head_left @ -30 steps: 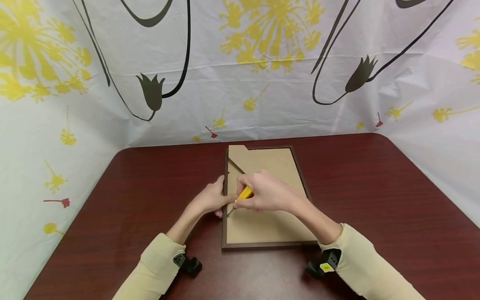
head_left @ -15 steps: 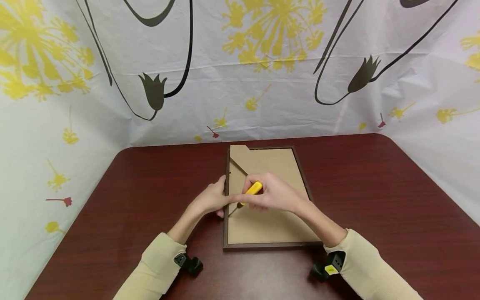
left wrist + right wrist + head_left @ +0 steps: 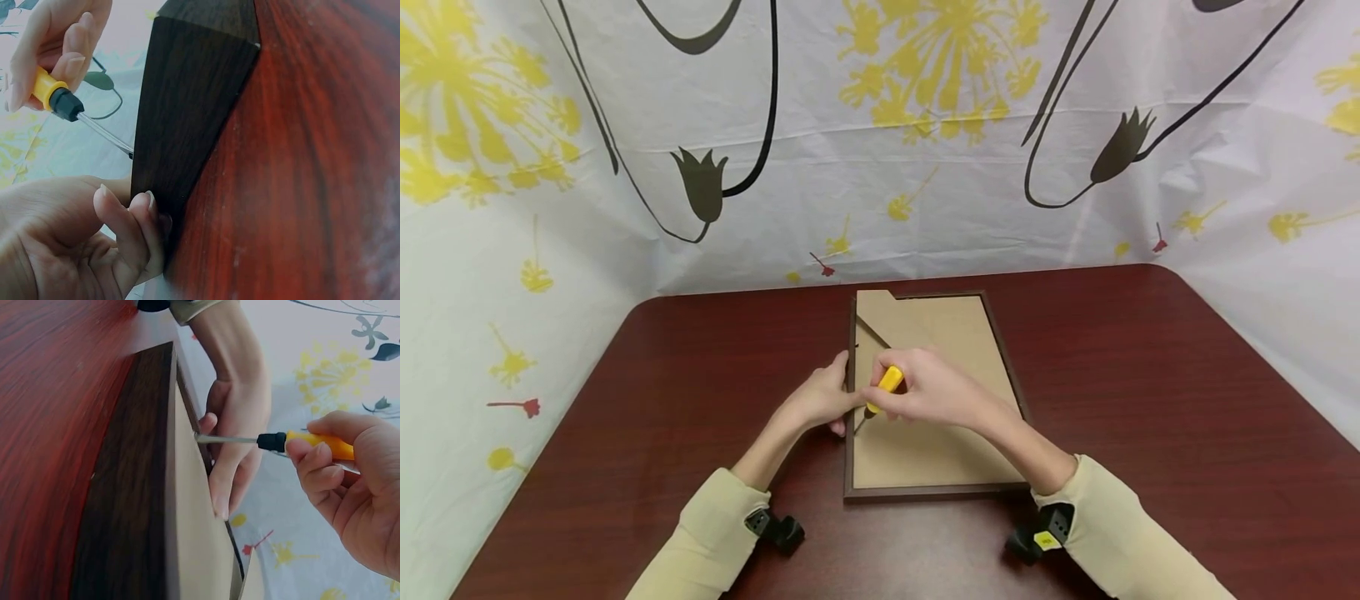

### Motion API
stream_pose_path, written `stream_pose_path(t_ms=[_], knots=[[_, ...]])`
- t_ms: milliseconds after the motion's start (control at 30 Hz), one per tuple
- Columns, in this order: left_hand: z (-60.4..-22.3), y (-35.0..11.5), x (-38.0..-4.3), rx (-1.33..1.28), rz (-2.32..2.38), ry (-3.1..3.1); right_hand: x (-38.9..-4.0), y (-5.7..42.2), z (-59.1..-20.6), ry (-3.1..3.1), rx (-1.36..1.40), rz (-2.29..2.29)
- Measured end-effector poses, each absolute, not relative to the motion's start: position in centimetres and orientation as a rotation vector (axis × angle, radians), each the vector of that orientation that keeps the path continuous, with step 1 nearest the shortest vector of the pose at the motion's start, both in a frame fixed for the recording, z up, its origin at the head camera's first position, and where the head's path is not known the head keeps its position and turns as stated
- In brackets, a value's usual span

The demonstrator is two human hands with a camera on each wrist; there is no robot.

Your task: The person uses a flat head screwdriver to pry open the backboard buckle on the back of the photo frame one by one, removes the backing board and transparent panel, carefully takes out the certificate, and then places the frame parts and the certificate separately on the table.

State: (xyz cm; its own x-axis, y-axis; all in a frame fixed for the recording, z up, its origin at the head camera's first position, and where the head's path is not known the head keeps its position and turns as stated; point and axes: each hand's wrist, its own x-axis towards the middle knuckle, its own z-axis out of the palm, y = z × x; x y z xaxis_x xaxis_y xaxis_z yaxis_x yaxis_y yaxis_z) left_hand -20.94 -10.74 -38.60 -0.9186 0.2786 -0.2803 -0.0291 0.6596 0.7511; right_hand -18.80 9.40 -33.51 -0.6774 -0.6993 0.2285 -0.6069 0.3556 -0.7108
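Note:
A dark wooden picture frame [image 3: 940, 493] lies face down, its tan backing board [image 3: 940, 458] showing. My left hand [image 3: 820, 398] grips the frame's left side, thumb on the board and fingers against the outer edge. Above the board, my right hand [image 3: 936, 387] holds the yellow handle of a screwdriver [image 3: 891, 379]. In the right wrist view, the screwdriver's metal shaft [image 3: 228, 439] reaches the seam between board and frame, near the left thumb. The left wrist view shows the screwdriver [image 3: 65, 103] slanting down behind the frame's side [image 3: 187, 94]; its very tip is hidden.
A reddish-brown table [image 3: 722, 358] bears the frame. At the frame's far left corner, a loose-looking cut piece of tan board [image 3: 875, 304] sits over the edge, with a dark diagonal gap beside it. A patterned white sheet [image 3: 880, 167] hangs behind the table.
The screwdriver handle tilted right half a second ago and has swung back left, more of it showing than at first. My right fingers have shifted on it. My left hand stays on the frame.

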Motion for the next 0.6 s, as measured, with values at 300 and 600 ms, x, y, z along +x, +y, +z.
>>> stream_pose_path(t_ms=[300, 600], knots=[[-38.5, -10.9, -20.8, 0.264, 1.188, 2.550, -18.5, 7.4, -32.8, 2.595, -1.299, -1.132], [-38.6, -11.0, -20.7, 0.335, 1.144, 2.606, -18.3, 6.3, -32.4, 2.643, -1.389, -1.051]])
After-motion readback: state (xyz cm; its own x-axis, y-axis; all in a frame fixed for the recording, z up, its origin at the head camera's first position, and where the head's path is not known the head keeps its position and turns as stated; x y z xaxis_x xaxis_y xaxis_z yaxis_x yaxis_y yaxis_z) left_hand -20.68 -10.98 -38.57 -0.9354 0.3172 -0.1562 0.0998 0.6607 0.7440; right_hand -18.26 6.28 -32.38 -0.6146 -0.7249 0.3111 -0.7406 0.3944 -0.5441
